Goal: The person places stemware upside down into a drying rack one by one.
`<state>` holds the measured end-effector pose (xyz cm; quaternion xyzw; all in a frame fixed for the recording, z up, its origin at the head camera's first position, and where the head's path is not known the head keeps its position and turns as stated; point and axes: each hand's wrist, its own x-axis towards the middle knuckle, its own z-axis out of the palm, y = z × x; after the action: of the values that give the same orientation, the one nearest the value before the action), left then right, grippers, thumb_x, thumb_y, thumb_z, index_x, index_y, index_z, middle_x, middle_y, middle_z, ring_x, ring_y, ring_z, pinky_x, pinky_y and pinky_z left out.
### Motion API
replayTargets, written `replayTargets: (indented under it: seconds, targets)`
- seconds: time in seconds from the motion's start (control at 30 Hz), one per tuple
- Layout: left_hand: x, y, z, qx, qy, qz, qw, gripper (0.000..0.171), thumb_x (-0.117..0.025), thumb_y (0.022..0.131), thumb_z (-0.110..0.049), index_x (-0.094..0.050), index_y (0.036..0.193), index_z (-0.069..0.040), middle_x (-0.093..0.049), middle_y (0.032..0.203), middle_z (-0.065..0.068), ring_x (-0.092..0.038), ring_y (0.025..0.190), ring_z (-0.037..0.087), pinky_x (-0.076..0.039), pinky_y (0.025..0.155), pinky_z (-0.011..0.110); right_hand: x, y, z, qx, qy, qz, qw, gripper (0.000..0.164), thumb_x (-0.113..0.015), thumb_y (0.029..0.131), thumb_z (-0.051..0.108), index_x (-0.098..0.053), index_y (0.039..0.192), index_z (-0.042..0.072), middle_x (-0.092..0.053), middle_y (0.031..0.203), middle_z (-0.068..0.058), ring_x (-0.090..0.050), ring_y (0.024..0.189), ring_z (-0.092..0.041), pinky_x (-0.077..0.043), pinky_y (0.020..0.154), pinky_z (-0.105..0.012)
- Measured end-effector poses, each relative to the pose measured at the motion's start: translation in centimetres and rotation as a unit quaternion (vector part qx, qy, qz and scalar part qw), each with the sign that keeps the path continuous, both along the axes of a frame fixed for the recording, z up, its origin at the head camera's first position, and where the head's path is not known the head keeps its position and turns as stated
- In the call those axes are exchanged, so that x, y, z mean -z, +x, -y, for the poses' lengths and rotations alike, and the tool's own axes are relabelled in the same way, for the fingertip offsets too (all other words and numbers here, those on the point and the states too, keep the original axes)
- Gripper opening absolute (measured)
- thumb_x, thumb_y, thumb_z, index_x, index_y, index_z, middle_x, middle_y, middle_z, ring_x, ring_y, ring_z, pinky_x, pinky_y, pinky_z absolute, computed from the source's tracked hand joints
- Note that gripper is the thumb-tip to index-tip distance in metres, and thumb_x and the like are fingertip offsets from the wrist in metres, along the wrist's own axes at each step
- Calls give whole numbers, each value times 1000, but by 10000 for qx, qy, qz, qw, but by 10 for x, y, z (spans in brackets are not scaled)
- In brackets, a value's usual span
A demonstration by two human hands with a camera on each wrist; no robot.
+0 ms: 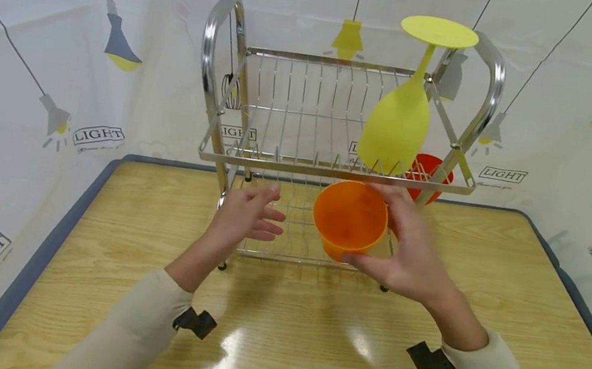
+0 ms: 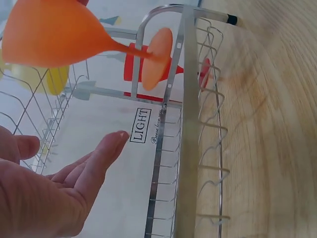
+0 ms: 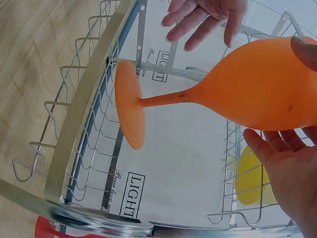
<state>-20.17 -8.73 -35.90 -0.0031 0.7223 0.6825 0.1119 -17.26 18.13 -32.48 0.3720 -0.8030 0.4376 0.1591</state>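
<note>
While the person's right hand [image 1: 410, 255] grips the orange goblet [image 3: 247, 84] near the front edge of the rack [image 1: 298, 169], the empty left hand [image 1: 244, 218], apart, should steady the stem [image 3: 168, 98].

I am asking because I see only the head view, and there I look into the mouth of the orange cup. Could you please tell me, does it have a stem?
Observer: Yes. In the right wrist view, the orange cup narrows to a thin stem that ends in a round foot.
Operator: Thank you. And the red cup, partly hidden by the rack, does it also have a foot?
Observer: Yes. The left wrist view shows a red foot on it.
</note>
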Motion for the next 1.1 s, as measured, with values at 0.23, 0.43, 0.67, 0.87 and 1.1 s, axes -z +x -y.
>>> replayTargets:
  seconds: [0.23, 0.43, 0.67, 0.87, 1.1]
  targets:
    - [2, -2, -1, 378, 788, 810, 9929, 62, -47, 99, -49, -49, 133, 3, -67, 111, 29, -71, 88, 38, -59, 75, 46, 8, -3, 6, 34, 166, -382, 9991, 92, -90, 57, 2, -45, 137, -1, -50, 131, -14, -46, 120, -25, -51, 94, -26]
    - [3, -6, 0, 923, 1289, 1258, 9793, 70, -44, 99, -53, -45, 136, 5, -64, 116, 31, -65, 101, 45, -57, 81, 47, 11, -4, 10, 46, 417, -979, 9943, 90, -87, 59, 6, -44, 138, -3, -51, 135, -18, -46, 126, -31, -46, 102, -43]
    - [4, -9, -2, 1547, 1948, 1931, 9491, 79, -42, 96, -60, -39, 139, 7, -60, 122, 32, -64, 105, 44, -54, 89, 50, 16, -3, 14, -170, 705, -1149, 9907, 91, -84, 61, 0, -39, 139, -3, -46, 140, -17, -44, 130, -31, -47, 104, -42]
    - [0, -11, -5, 1946, 2521, 2196, 9222, 81, -41, 97, -59, -33, 142, 8, -68, 111, 25, -69, 98, 37, -53, 91, 50, 24, -6, 17, -377, 997, -1432, 9839, 88, -84, 61, 0, -38, 137, -3, -44, 143, -19, -44, 131, -32, -46, 105, -41]
    - [-2, -11, -8, 2088, 2609, 2136, 9180, 72, -46, 98, -52, -38, 138, 7, -71, 103, 19, -71, 93, 33, -56, 86, 47, 31, -11, 17, -388, 1145, -2059, 9711, 81, -83, 60, 2, -43, 131, -5, -48, 140, -21, -49, 128, -34, -36, 112, -29]
